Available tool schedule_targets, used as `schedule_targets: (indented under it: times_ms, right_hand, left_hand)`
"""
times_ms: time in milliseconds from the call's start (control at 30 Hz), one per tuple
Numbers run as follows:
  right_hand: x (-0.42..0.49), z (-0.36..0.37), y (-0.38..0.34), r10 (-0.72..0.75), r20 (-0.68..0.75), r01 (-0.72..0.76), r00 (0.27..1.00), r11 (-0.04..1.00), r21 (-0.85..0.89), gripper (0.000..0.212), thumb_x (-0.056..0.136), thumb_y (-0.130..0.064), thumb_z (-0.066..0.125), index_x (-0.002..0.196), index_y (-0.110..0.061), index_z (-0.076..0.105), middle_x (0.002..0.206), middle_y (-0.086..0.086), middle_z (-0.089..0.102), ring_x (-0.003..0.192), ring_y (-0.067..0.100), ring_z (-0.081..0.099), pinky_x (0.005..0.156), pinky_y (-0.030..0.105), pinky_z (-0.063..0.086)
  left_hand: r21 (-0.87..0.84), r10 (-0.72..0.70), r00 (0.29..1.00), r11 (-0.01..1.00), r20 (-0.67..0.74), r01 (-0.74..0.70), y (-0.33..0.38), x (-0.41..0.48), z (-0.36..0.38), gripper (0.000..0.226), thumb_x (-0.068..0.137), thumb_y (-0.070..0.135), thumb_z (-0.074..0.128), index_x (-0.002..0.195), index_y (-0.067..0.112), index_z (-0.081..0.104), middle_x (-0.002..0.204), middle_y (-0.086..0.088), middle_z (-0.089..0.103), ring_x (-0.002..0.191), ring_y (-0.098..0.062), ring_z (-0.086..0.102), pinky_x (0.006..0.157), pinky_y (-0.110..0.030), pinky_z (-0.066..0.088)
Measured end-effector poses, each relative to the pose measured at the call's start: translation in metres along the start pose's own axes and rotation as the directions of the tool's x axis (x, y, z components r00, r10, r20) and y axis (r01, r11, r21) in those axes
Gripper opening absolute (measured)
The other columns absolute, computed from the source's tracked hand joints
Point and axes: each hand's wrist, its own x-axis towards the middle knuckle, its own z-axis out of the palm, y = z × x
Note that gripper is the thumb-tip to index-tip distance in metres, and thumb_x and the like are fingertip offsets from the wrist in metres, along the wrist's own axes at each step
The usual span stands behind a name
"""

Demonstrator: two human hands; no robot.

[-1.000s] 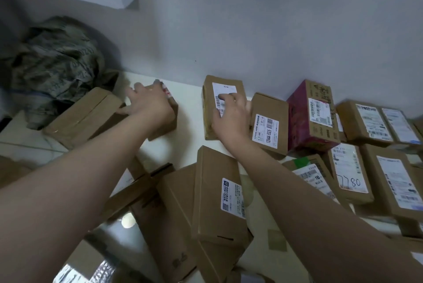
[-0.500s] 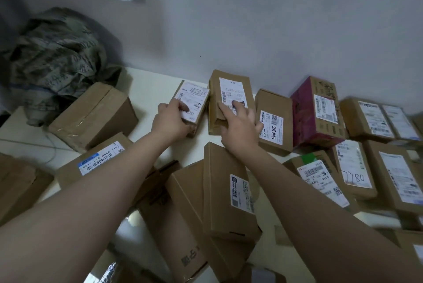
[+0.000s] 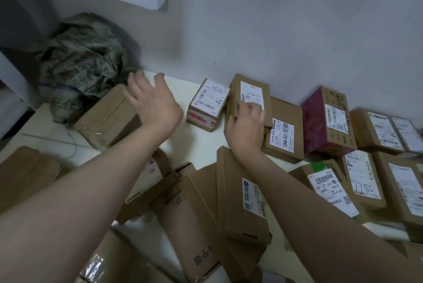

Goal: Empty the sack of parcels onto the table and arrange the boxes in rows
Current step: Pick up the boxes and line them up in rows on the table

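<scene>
Head view: the left hand (image 3: 153, 102) hangs over the tabletop (image 3: 202, 145) with fingers spread, holding nothing. The right hand (image 3: 246, 123) grips a labelled brown box (image 3: 250, 90) in the back row by the wall; the crumpled sack (image 3: 80, 70) lies far left.

**Covered labels, cropped boxes, unreadable print**

Left of the magenta box (image 3: 320, 122), the right hand (image 3: 246, 122) grips a tall brown box (image 3: 249, 93). Its fingers (image 3: 251, 107) cover the lower part of that box's label, and the hand hides the box's near end. Farther left of the magenta box, the left hand (image 3: 153, 102) is blurred, and its forearm hides most of a labelled box (image 3: 155, 166). Farther left again, the sack (image 3: 82, 70) carries print too blurred to read, and a taped box (image 3: 107, 115) hides its base. Right of the magenta box, the outermost boxes (image 3: 409, 131) are cut by the picture's edge. Nearer the camera than the magenta box, cartons (image 3: 194, 248) run off the bottom edge. Most label print is too small to read.
</scene>
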Motion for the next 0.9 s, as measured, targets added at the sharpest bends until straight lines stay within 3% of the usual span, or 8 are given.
schedule_targets:
  times_ms: [167,300,400,500,600,700,800,900]
  right_hand:
    - [-0.012,-0.015,-0.008,0.077,0.186,-0.094,0.980,0.992,0.086,0.035,0.096,-0.022,0.050,0.131,-0.016,0.055,0.135,0.010,0.048,0.125,0.028,0.043,0.101,0.041,0.042]
    - [-0.041,-0.039,0.009,0.190,0.250,-0.207,0.949,0.978,0.042,0.045,0.095,-0.037,0.052,0.135,-0.017,0.048,0.141,0.011,0.043,0.127,0.032,0.043,0.100,0.044,0.043]
    - [-0.077,-0.047,0.020,0.414,0.573,-0.369,0.707,0.907,-0.201,0.096,0.081,-0.072,0.054,0.153,-0.020,0.016,0.156,0.012,0.015,0.139,0.040,0.027,0.106,0.050,0.036]
    - [-0.110,-0.040,0.031,0.466,0.722,-0.596,0.512,0.798,-0.093,0.129,0.057,-0.081,0.066,0.155,-0.029,0.001,0.157,0.009,0.019,0.135,0.037,0.038,0.105,0.047,0.046]
    - [-0.128,-0.040,0.047,0.444,0.727,-0.699,0.524,0.712,0.069,0.134,0.042,-0.076,0.069,0.153,-0.031,0.010,0.147,0.007,0.035,0.122,0.031,0.050,0.095,0.043,0.053]
    - [-0.137,-0.053,0.063,0.418,0.780,-0.803,0.466,0.570,0.174,0.125,0.043,-0.072,0.072,0.148,-0.024,0.024,0.133,0.009,0.052,0.111,0.031,0.060,0.092,0.043,0.055]
    - [-0.141,-0.068,0.074,0.328,0.827,-0.820,0.457,0.515,0.249,0.105,0.060,-0.066,0.073,0.144,-0.019,0.030,0.127,0.008,0.058,0.109,0.029,0.062,0.093,0.043,0.054]
    - [-0.142,-0.078,0.077,0.378,0.693,-0.720,0.613,0.628,0.295,0.114,0.057,-0.072,0.067,0.151,-0.024,0.025,0.141,0.007,0.047,0.123,0.029,0.053,0.105,0.045,0.046]
  left_hand:
    - [0.243,-0.329,0.911,0.932,0.250,0.270,-0.037,0.014,-0.027,0.077,0.079,0.039,0.071,0.142,0.013,0.034,0.152,-0.030,0.022,0.144,-0.047,0.011,0.116,-0.061,-0.002]
    - [0.180,-0.096,0.983,0.981,0.154,0.068,-0.034,-0.027,-0.028,0.074,0.081,0.035,0.070,0.143,0.012,0.036,0.155,-0.028,0.015,0.146,-0.044,0.005,0.117,-0.057,-0.007]
    - [0.049,0.133,0.974,0.988,0.182,-0.144,-0.003,-0.074,-0.031,0.062,0.084,0.030,0.066,0.140,0.017,0.044,0.148,-0.021,0.033,0.142,-0.039,0.019,0.120,-0.050,0.000]
    - [-0.064,0.254,0.901,0.967,0.351,-0.247,0.026,-0.123,-0.030,0.054,0.089,0.028,0.058,0.140,0.019,0.045,0.145,-0.013,0.040,0.136,-0.031,0.029,0.114,-0.040,0.022]
    - [-0.023,0.013,0.823,1.000,0.568,0.000,0.033,-0.158,-0.028,0.063,0.089,0.024,0.058,0.146,0.021,0.031,0.149,-0.014,0.024,0.137,-0.031,0.023,0.106,-0.043,0.033]
    - [0.036,-0.243,0.753,0.959,0.612,0.281,0.031,-0.178,-0.035,0.084,0.085,0.015,0.065,0.151,0.025,0.013,0.151,-0.016,0.006,0.140,-0.033,0.013,0.105,-0.050,0.037]
    - [-0.149,-0.194,0.765,0.924,0.614,0.353,0.032,-0.191,-0.036,0.082,0.087,0.001,0.058,0.153,0.026,0.015,0.155,-0.013,0.004,0.140,-0.035,0.020,0.107,-0.047,0.034]
    - [-0.351,-0.051,0.860,0.899,0.508,0.261,0.032,-0.190,-0.038,0.067,0.089,0.001,0.049,0.149,0.024,0.030,0.149,-0.010,0.020,0.132,-0.032,0.039,0.104,-0.040,0.040]
